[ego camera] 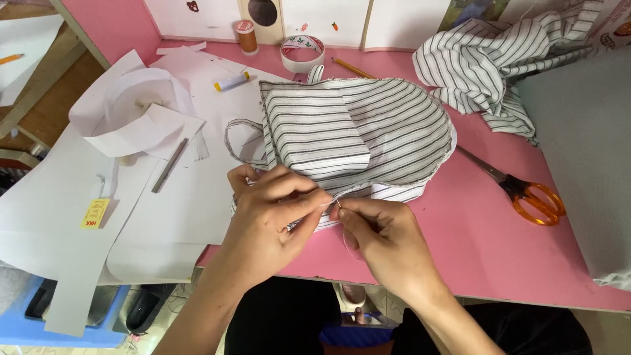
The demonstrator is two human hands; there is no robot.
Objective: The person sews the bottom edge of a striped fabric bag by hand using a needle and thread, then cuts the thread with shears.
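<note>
Head view: striped fabric piece (pixel 355 131) lies flat mid-tabletop, lower hem pulled toward near edge so stitching stays within reach. Left hand (pixel 266 210) pinches hem, grip narrow, holding cloth taut. Right hand (pixel 378 233) beside it, fingertips closed on what looks like needle with thread; too thin to confirm. Orange-handled scissors (pixel 526 194) parked right of fabric, clear of work. White paper patterns (pixel 131 118) pushed to left edge. Tape roll (pixel 302 52), thread spool (pixel 247 34) near far edge.
</note>
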